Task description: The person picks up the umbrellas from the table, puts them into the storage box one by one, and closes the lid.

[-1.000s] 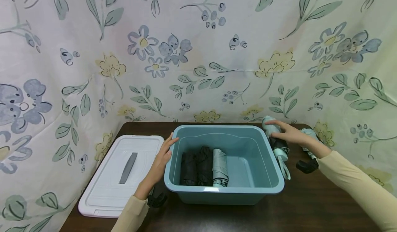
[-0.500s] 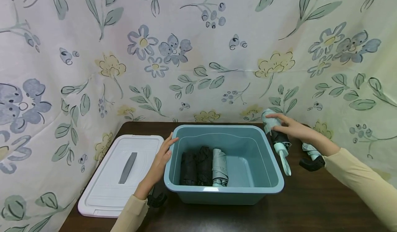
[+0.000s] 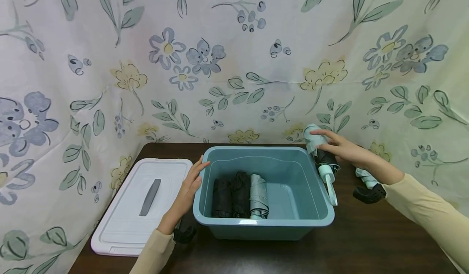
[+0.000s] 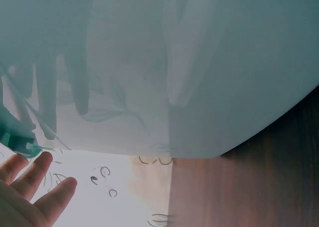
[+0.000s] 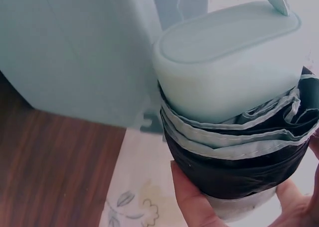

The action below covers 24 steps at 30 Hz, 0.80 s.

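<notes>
My right hand (image 3: pixel 346 151) grips a folded compact umbrella (image 3: pixel 325 170) beside the bin's right rim. Its pale blue handle and wrist strap point toward me, and black and light blue folded cloth shows behind them. The right wrist view has the handle end (image 5: pixel 229 62) up close, with fingers and thumb around the cloth. On the left rim of the blue plastic bin (image 3: pixel 263 229) rests my left hand (image 3: pixel 187 184), its fingers extended. Inside the bin's left half lie two black folded umbrellas (image 3: pixel 222 198) and a light blue one (image 3: pixel 259 197), side by side.
A white lid (image 3: pixel 121 221) with a grey handle lies left of the bin on the dark wooden table (image 3: pixel 366 241). Another light folded umbrella (image 3: pixel 366 178) is partly hidden under my right forearm. Behind the table hangs a floral cloth (image 3: pixel 234 62).
The right hand has raised the umbrella a little, first away from the bin, then back left against its right rim. The left hand stays on the left rim.
</notes>
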Each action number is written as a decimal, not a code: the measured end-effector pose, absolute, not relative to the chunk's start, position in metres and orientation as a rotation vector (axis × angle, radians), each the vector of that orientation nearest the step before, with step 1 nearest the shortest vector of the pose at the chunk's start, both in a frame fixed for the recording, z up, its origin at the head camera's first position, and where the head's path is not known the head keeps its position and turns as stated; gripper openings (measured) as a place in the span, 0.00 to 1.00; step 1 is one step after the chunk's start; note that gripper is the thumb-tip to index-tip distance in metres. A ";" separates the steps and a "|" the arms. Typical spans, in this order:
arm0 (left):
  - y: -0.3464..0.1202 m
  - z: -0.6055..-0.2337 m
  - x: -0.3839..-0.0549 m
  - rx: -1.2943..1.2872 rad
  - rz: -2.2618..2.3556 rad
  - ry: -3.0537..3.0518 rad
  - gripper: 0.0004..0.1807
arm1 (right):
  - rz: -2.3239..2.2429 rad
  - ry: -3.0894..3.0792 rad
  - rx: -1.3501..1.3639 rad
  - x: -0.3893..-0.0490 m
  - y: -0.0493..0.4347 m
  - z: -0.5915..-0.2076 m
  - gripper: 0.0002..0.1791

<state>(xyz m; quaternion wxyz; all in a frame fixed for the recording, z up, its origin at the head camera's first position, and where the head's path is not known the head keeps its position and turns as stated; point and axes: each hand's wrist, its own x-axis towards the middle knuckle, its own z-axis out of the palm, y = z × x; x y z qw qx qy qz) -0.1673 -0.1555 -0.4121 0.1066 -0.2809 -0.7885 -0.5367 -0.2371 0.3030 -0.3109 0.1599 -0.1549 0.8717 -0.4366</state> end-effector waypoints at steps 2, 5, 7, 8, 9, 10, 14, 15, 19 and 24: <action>-0.156 -0.412 -0.168 -0.826 -1.582 -2.320 0.25 | -1.252 2.491 -0.449 -0.236 0.301 -0.310 0.30; -0.155 -0.412 -0.168 -0.825 -1.583 -2.317 0.25 | -1.266 2.491 -0.441 -0.233 0.298 -0.308 0.30; -0.156 -0.412 -0.167 -0.822 -1.585 -2.316 0.25 | -1.275 2.487 -0.425 -0.231 0.295 -0.307 0.31; -0.156 -0.412 -0.167 -0.823 -1.585 -2.315 0.25 | -1.283 2.486 -0.420 -0.230 0.293 -0.306 0.30; -0.156 -0.412 -0.167 -0.823 -1.585 -2.314 0.25 | -1.290 2.483 -0.421 -0.229 0.291 -0.306 0.31; -0.156 -0.412 -0.167 -0.820 -1.585 -2.314 0.25 | -1.296 2.481 -0.427 -0.228 0.289 -0.305 0.30; -0.156 -0.412 -0.167 -0.824 -1.583 -2.310 0.25 | -1.324 2.451 -0.474 -0.223 0.280 -0.304 0.30; -0.156 -0.412 -0.167 -0.826 -1.583 -2.310 0.25 | -1.328 2.438 -0.484 -0.221 0.277 -0.304 0.30; -0.156 -0.411 -0.166 -0.836 -1.578 -2.313 0.25 | -1.321 2.406 -0.498 -0.216 0.267 -0.305 0.29; -0.156 -0.411 -0.166 -0.833 -1.569 -2.319 0.25 | -1.317 2.373 -0.471 -0.212 0.257 -0.308 0.29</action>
